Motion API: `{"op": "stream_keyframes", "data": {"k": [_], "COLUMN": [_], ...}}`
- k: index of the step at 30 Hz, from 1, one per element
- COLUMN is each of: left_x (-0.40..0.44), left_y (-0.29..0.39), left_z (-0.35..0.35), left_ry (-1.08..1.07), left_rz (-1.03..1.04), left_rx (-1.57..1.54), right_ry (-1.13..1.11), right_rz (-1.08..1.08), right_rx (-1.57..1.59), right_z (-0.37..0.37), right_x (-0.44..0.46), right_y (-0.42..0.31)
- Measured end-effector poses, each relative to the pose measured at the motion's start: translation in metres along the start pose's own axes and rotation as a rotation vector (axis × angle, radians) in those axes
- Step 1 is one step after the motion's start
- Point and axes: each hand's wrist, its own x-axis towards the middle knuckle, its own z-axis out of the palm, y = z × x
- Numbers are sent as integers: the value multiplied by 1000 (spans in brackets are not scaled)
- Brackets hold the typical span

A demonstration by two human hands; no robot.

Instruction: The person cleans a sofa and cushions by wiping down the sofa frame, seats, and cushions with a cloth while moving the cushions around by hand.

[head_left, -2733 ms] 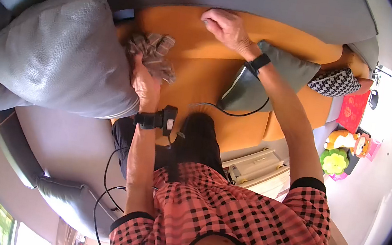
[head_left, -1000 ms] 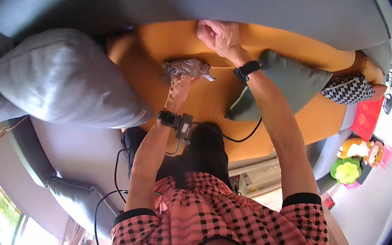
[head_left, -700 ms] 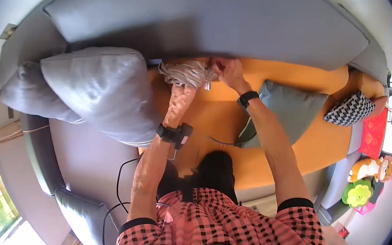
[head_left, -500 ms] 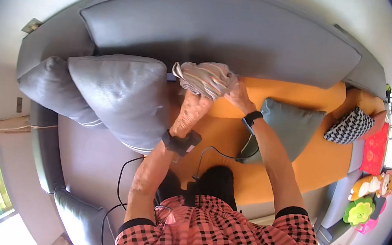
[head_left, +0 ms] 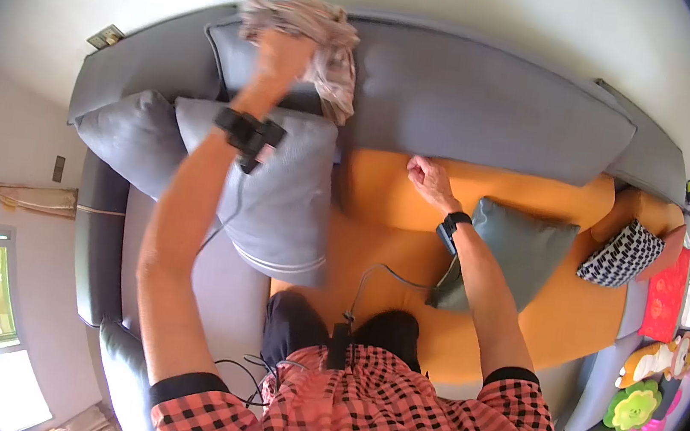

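Observation:
My left hand (head_left: 282, 57) is closed on a striped, light brownish-pink cloth (head_left: 337, 55), slightly blurred. The cloth is bunched over the top of the sofa's grey backrest (head_left: 480, 94), and one end hangs down its front. Lower and to the right, my right hand (head_left: 428, 180) is curled into a loose fist above the orange seat cover (head_left: 383, 186), with nothing visible in it. Both wrists carry black bands; the left one (head_left: 249, 136) has a boxy device with a cable.
Large grey cushions (head_left: 278, 199) lean at the left of the sofa. A grey-green cushion (head_left: 522, 246) lies by my right forearm. Farther right are a black-and-white cushion (head_left: 623, 252), a red cloth (head_left: 664, 293) and a green flower-shaped item (head_left: 632, 406). A thin cable (head_left: 386, 268) crosses the seat.
My left hand has carried the cloth up and left, from in front of the backrest to its top edge. The right hand has come off the cloth and stays over the orange seat.

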Motion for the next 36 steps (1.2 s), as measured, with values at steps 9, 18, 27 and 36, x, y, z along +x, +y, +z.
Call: {"op": "stream_keyframes", "data": {"k": [9, 18, 27, 36], "left_x": [-42, -54, -70, -75], "left_y": [-139, -190, -182, -218], "left_z": [-30, -61, -51, -33], "left_ry": [-504, -145, -35, -130], "left_rz": [-521, 6, -517, -132], "left_rx": [-638, -162, -788, 435], "right_ry": [-56, -221, -167, -187], "right_rz": [100, 334, 444, 714], "right_rx": [-209, 120, 197, -20], "right_z": [1, -9, -2, -5], "right_x": [10, 20, 17, 19], "right_y": [3, 4, 18, 26]}}
